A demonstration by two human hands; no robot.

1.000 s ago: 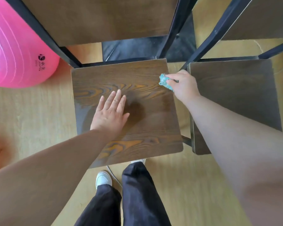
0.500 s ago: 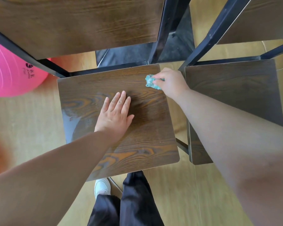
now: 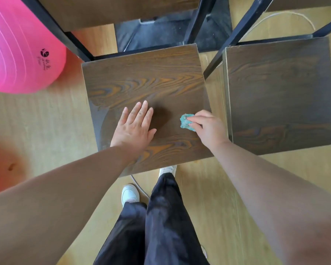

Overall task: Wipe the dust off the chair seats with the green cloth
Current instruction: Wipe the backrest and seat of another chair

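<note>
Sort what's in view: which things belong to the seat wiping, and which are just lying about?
Job: green cloth, pinched by the right hand; left chair seat, under the flat left hand; right chair seat.
Lying about: pink ball; dark mat behind the seats.

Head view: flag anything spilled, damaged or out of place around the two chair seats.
Nothing looks spilled or broken. One oddity: a thin cord lies loose on the floor, curving out from under the left chair seat beside the white shoe, where a foot might catch it.
</note>
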